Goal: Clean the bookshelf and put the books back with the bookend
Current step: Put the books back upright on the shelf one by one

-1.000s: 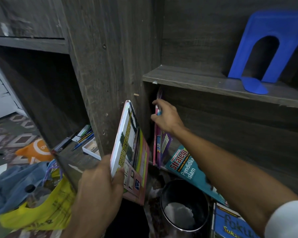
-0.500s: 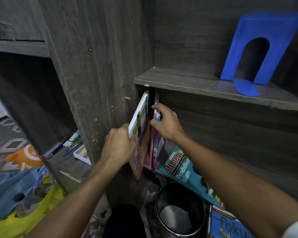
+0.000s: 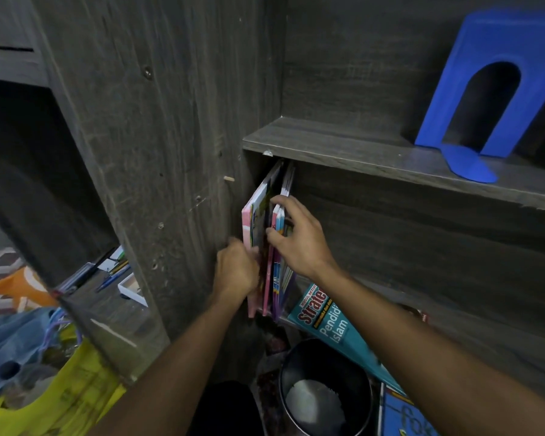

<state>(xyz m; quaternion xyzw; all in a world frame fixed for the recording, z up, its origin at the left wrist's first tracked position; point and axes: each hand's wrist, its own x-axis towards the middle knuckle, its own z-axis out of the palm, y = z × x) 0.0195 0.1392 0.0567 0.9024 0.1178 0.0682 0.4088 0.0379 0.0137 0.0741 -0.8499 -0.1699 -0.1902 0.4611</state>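
Left fingers [image 3: 249, 250] are curling close together round the front edge of a glossy pink-edged book [image 3: 256, 212]. The left hand [image 3: 236, 272] is holding it upright by the bookshelf's side wall [image 3: 170, 152], in the lower compartment. Right fingers [image 3: 280, 201] are spreading slightly, forefinger on top and thumb in front, pinching a few thin books [image 3: 278, 278] with pink, blue and purple spines. The right hand [image 3: 301, 240] is holding these upright just beside the pink-edged one.

The bookshelf is showing as dark grey wood-grain board, matt, with screw heads and a small dowel peg on the wall. A teal paperback [image 3: 334, 328] is lying tilted on the lower shelf, right of the thin books, reading "Strate…" in red and "Pendidi… Islam" in white.

The blue bookend [image 3: 472, 73] is standing on the upper shelf [image 3: 343, 146], well apart from the books. It is a flat plate with an arched cut-out and a rounded tongue lying flat.

A round shiny metal bin [image 3: 284, 372] is sitting below, and a crumpled yellow plastic bag [image 3: 76, 391] is lying at the left.
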